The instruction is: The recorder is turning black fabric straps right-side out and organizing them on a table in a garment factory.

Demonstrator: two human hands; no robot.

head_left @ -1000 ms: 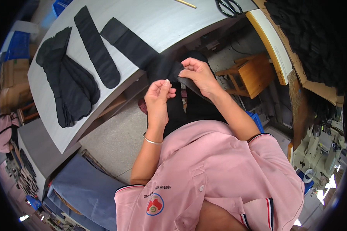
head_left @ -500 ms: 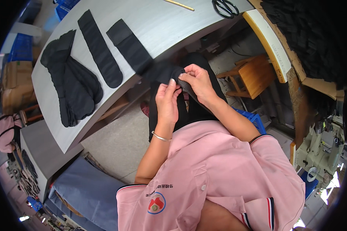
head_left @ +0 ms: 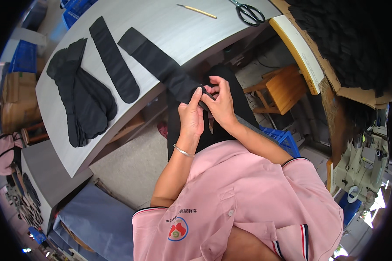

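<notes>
Long black sock [head_left: 161, 65], flat on table, end off edge

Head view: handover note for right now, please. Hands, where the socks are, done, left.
Left hand: pinching the near end of a long black sock, thumb up.
Right hand: gripping the same end from the other side, fingers curled.
That sock trails from the hands, just off the table edge, up across the grey table.
Done, by the look of it: one single sock laid flat, and a stack of socks further left.
Left: the held sock is not yet laid flat. Scissors and a thin stick lie untouched at the far edge.
</notes>
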